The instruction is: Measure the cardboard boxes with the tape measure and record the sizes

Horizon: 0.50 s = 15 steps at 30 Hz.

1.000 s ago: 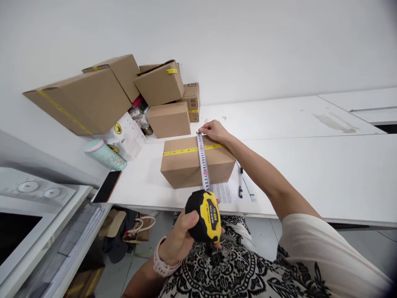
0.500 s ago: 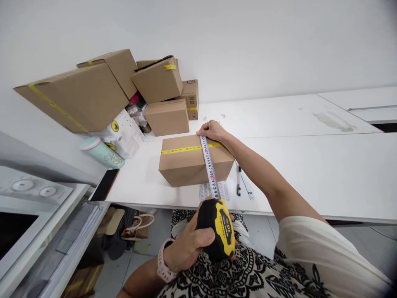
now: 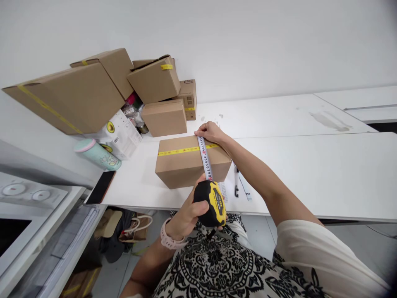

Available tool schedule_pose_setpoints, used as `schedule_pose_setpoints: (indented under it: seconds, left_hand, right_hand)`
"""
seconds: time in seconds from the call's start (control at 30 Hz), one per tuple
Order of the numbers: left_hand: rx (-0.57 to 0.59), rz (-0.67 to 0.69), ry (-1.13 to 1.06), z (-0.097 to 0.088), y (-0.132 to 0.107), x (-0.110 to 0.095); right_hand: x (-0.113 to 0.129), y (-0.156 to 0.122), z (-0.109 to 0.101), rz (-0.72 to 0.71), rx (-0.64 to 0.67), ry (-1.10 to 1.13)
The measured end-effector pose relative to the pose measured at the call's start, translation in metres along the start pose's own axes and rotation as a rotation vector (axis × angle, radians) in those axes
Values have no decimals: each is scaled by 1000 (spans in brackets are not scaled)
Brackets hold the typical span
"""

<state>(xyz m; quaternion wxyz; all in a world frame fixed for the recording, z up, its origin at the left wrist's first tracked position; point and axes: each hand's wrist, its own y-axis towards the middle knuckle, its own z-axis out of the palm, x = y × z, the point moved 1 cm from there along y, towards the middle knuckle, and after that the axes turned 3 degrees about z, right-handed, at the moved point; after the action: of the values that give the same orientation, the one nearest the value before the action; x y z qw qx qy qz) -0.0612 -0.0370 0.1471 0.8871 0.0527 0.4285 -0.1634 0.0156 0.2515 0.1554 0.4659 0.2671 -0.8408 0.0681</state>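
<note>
A cardboard box (image 3: pixel 180 165) sealed with a strip of yellow tape lies on the white table (image 3: pixel 310 165). My left hand (image 3: pixel 189 215) is closed around a black and yellow tape measure (image 3: pixel 212 203) at the box's near edge. Its white blade (image 3: pixel 204 157) runs across the top of the box. My right hand (image 3: pixel 211 131) pinches the blade's end against the box's far edge.
A pile of cardboard boxes (image 3: pixel 93 91) leans against the wall at the back left, with a white package (image 3: pixel 122 134) and a mint bottle (image 3: pixel 96 154) beside it. A black phone (image 3: pixel 101 192) lies at the table's left edge. A pen (image 3: pixel 236 186) and printed paper lie right of the box.
My left hand has brought the tape measure case up toward the box's near edge, so less blade shows. My right hand has stayed at the far edge.
</note>
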Motion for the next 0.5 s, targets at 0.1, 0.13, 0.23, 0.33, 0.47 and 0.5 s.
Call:
schedule_pose_setpoints:
  seconds: [0.1, 0.13, 0.23, 0.33, 0.47, 0.5]
  left_hand:
    - [-21, 23, 36, -13, 9, -3]
    - [-34, 37, 47, -16, 11, -3]
    - [-69, 64, 59, -22, 15, -5]
    - [-87, 52, 49, -23, 16, -5]
    - [-89, 44, 49, -22, 16, -3]
    - [-94, 49, 49, -22, 16, -3]
  right_hand:
    - [1, -1, 0, 4, -3, 0]
    - [1, -1, 0, 2, -3, -4]
    - [2, -2, -1, -10, -2, -14]
    - [2, -2, -1, -16, -3, -20]
    - [2, -2, -1, -1, -7, -18]
    - [2, -2, -1, 5, -6, -15]
